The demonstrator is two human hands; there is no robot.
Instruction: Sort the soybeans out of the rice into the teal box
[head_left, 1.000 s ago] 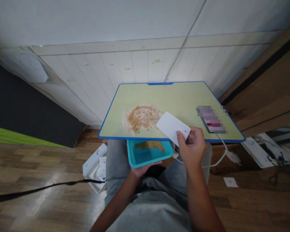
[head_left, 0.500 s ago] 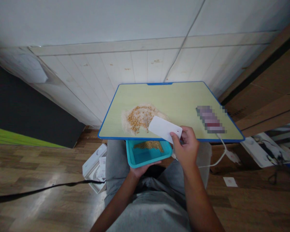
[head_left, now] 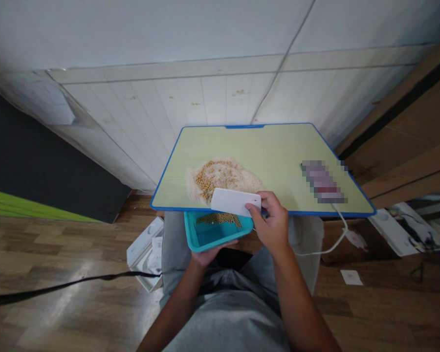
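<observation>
My left hand (head_left: pixel 209 253) supports a teal plastic tray (head_left: pixel 215 243) from below, just under the near edge of the table (head_left: pixel 278 151). Round tan beans, probably soybeans (head_left: pixel 222 220), lie along the far side of the tray. Between thumb and fingers, my right hand (head_left: pixel 269 220) grips a flat white card (head_left: pixel 234 201) with a small hole near one end. The card is held at the table's near edge, above the tray, and covers part of a pile of white grains (head_left: pixel 242 178) mixed with more of the beans.
A blurred-out flat object (head_left: pixel 322 181) lies at the table's right side, with a white cable (head_left: pixel 339 237) hanging from there. An open white box (head_left: pixel 146 254) stands on the floor at left. Cardboard (head_left: pixel 407 122) leans at right, and a black strap (head_left: pixel 77 281) crosses the lower left.
My right hand has moved the card left and nearer to me, along the table edge. The tray has shifted slightly left, and fewer beans show at the pile's near side.
</observation>
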